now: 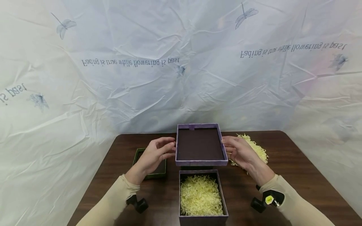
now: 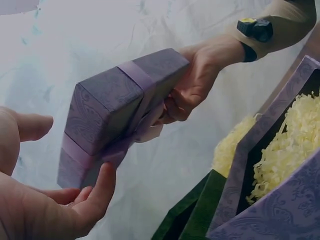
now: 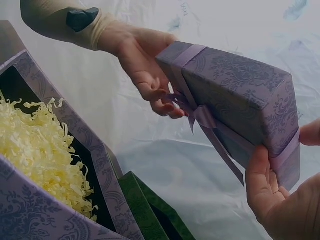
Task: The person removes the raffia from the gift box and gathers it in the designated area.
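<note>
A purple patterned box lid (image 1: 201, 163) is held up between my two hands, its dark inside facing up in the head view. From below, the wrist views show a ribbon tied in a bow (image 3: 204, 116) across its top. At the left edge, my left hand (image 1: 154, 155) holds it with fingertips partly under the rim; one digit stands apart from it in the left wrist view. On the opposite edge my right hand (image 1: 241, 152) pinches the lid. Nearer me stands the matching purple box (image 1: 203, 220), filled with pale yellow shredded paper (image 1: 200, 194).
A green lid or tray (image 1: 163, 176) lies on the brown table (image 1: 297, 169), partly behind my left hand. Another green box (image 2: 200, 205) stands behind the purple box. More shredded paper (image 1: 258, 150) is heaped beyond my right hand. A printed white sheet (image 1: 181, 81) hangs behind the table.
</note>
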### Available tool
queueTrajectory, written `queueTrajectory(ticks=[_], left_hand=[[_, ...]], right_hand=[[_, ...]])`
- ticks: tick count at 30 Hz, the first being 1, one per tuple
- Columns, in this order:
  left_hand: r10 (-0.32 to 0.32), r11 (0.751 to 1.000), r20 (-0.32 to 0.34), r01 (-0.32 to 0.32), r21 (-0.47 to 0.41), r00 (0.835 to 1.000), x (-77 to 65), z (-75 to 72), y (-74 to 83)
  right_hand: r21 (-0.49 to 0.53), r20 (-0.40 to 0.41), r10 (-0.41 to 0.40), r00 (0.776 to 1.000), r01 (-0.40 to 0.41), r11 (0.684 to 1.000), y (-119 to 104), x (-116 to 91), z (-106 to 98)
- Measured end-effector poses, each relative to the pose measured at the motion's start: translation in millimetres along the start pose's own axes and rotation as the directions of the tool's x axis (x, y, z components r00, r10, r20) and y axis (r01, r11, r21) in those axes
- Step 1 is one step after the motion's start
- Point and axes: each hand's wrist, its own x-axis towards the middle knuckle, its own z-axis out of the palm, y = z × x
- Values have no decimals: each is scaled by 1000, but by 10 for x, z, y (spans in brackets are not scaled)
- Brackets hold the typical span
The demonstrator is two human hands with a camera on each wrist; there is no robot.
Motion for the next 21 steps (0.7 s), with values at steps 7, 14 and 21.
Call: queueTrajectory(ticks=[7, 14, 21], left_hand=[[-104, 995, 24, 104, -2, 994, 31, -9, -41], [-113, 993, 10, 113, -26, 994, 22, -39, -63], [-112, 993, -25, 110, -52, 993, -36, -125, -70]], right_hand=[[-44, 13, -6, 1000, 7, 999, 4, 2, 22], [-45, 22, 9, 1000, -8, 999, 35, 8, 52], [-51, 38, 19, 999, -17, 999, 83, 55, 148]])
